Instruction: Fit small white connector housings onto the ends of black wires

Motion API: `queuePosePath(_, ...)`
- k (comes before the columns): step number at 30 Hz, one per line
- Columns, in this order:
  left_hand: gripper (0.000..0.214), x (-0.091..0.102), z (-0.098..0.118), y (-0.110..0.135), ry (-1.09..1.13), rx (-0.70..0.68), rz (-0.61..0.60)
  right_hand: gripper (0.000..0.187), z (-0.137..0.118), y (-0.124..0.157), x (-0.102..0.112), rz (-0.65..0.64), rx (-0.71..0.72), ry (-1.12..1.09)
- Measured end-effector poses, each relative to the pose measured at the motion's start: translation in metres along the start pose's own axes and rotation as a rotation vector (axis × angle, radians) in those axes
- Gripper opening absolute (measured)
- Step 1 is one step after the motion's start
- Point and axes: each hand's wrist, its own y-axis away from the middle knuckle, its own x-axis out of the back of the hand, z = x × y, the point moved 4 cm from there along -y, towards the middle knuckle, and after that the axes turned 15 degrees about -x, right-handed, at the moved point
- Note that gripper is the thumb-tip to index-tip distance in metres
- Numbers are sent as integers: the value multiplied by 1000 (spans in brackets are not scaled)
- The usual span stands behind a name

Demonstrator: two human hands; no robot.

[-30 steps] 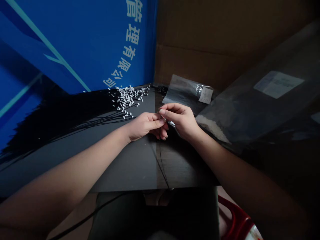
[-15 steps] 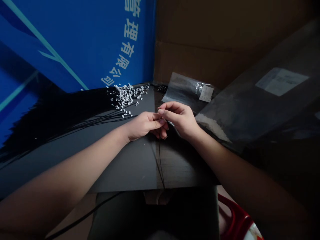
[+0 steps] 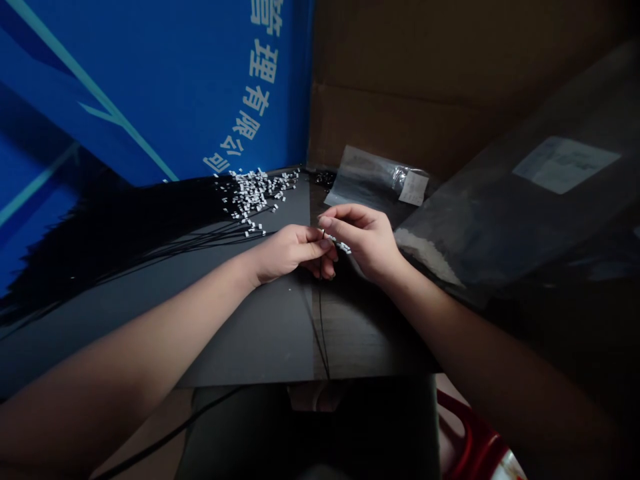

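"While both hands are in plain sight, what is the left one doing?"

"The left hand (image 3: pixel 295 252) is gripping a thin black wire (image 3: pixel 323 327), with the thumb pressed over it near its upper end."

"And the rest of that wire?"

"It hangs down from the fingers in front of the worktop (image 3: pixel 250 340) and reaches toward the front edge."

"What about the right hand (image 3: pixel 326 221)?"

"Its thumb and forefinger are close together, right at the top of the wire. What lies between them is too small to make out, so I can't tell whether they are closed on anything."

"Anything near the hands?"

"Small white pieces (image 3: pixel 345 247) show just beyond the left fingertips. Off to the left lies a big heap of black wires (image 3: pixel 130 220), their white ends (image 3: pixel 255 197) pointing to the middle, beside a blue board (image 3: pixel 150 73)."

"And on the other side?"

"A small clear bag (image 3: pixel 357 175) with a white label (image 3: pixel 414 188) lies behind the right hand, in front of brown cardboard (image 3: pixel 395 53). Further right stands a large clear bag (image 3: pixel 485 207), with whitish bits (image 3: pixel 429 257) at its lower corner."
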Motion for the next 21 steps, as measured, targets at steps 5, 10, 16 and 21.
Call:
queuePosePath(5, 38, 1, 0, 0, 7, -4, -8, 33, -1, 0, 0, 24, 7, 9)
queuePosePath(10, 36, 0, 0, 0, 23, 9, 3, 26, -1, 0, 1, 14, 30, -12)
queuePosePath(16, 44, 1, -2, 0, 177, 20, 129, 24, -3, -2, 2, -2, 72, -1)
queuePosePath(21, 37, 5, 1, -1, 269, -54, 237, 28, -1, -4, 1, -66, 78, -24)
